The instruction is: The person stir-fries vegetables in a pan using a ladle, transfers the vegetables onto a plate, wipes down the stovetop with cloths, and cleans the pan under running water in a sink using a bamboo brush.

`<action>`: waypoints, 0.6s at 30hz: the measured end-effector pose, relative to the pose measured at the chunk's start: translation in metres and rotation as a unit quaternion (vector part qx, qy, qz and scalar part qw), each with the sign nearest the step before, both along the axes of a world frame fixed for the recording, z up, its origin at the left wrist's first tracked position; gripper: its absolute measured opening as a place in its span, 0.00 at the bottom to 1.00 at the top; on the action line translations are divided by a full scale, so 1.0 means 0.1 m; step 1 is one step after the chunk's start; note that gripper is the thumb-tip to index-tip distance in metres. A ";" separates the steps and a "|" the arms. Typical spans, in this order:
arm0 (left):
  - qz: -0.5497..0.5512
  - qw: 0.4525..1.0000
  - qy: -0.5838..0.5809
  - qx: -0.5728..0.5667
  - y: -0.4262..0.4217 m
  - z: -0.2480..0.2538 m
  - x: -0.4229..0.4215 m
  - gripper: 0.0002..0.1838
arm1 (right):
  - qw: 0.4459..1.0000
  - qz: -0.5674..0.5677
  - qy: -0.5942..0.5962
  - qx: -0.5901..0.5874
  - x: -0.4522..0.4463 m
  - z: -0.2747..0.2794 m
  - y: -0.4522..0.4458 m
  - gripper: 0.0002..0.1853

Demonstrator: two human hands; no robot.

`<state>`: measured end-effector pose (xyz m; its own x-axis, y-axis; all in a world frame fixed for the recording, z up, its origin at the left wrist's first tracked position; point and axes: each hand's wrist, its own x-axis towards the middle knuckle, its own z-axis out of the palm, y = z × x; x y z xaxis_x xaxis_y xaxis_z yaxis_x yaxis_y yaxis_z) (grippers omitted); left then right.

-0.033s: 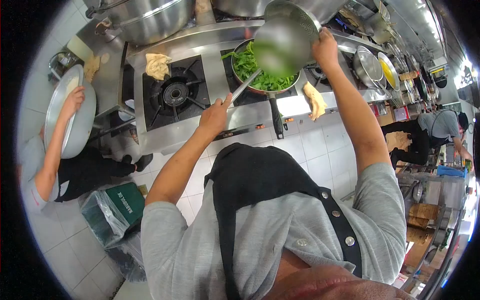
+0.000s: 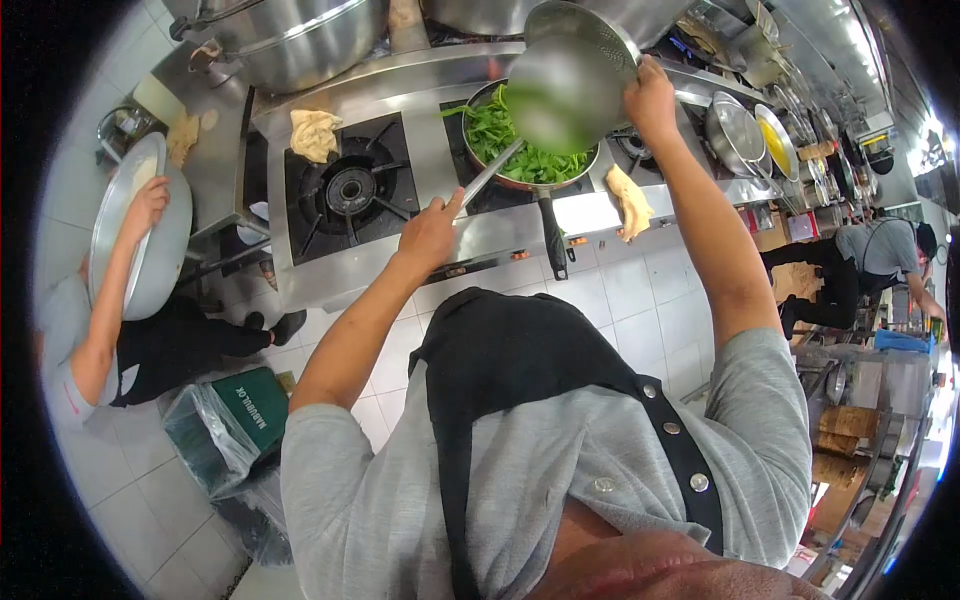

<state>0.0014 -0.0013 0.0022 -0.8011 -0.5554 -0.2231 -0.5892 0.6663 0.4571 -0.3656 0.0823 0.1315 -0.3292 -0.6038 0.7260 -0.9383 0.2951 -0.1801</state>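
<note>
My left hand [image 2: 430, 234] is closed on the handle of a metal utensil [image 2: 490, 178], whose far end goes into the green leaves. The leaves [image 2: 490, 128] lie in a frying pan with a black handle [image 2: 553, 236], on the stove. In my right hand [image 2: 651, 98] is the rim of a perforated metal colander [image 2: 618, 48], tilted over the right part of the pan. A blurred patch hides the colander's middle and some of the leaves.
An unused burner [image 2: 350, 190] and a cloth [image 2: 315, 135] lie left of the pan, another cloth [image 2: 628, 202] at its right. Large pots [image 2: 290, 40] stand behind. At far left a person holds a big basin [image 2: 165, 240]; another person [image 2: 880, 255] bends at right.
</note>
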 end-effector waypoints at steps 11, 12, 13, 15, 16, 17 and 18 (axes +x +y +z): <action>-0.049 0.807 0.582 -0.087 -0.93 0.90 -2.26 0.16 | 0.998 0.048 -0.035 -0.009 0.26 0.50 0.18 0.10; 0.000 0.812 0.573 -0.106 -1.04 0.88 -2.53 0.17 | 0.998 0.057 -0.037 -0.012 0.32 0.54 0.19 0.11; 0.050 0.816 0.563 -0.123 -1.12 0.81 -2.78 0.18 | 0.996 0.067 -0.043 -0.029 0.38 0.55 0.20 0.11; 0.067 0.838 0.524 -0.140 -1.05 0.73 -3.04 0.19 | 0.995 0.069 -0.049 -0.043 0.43 0.58 0.17 0.10; 0.034 0.858 0.493 -0.139 -0.95 0.67 -3.09 0.19 | 0.995 0.070 -0.056 -0.050 0.47 0.57 0.15 0.10; 0.001 0.878 0.459 -0.138 -0.86 0.61 -3.07 0.19 | 0.993 0.075 -0.059 -0.064 0.51 0.60 0.13 0.10; -0.054 0.909 0.384 -0.152 -0.80 0.56 -2.98 0.19 | 0.995 0.067 -0.037 -0.066 0.46 0.56 0.10 0.12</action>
<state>-0.2971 -0.0812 0.0585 -0.7095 -0.4076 0.5748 -0.0986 0.8652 0.4917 -0.3198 0.0920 0.1878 -0.3083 -0.5471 0.7783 -0.9502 0.1377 -0.2796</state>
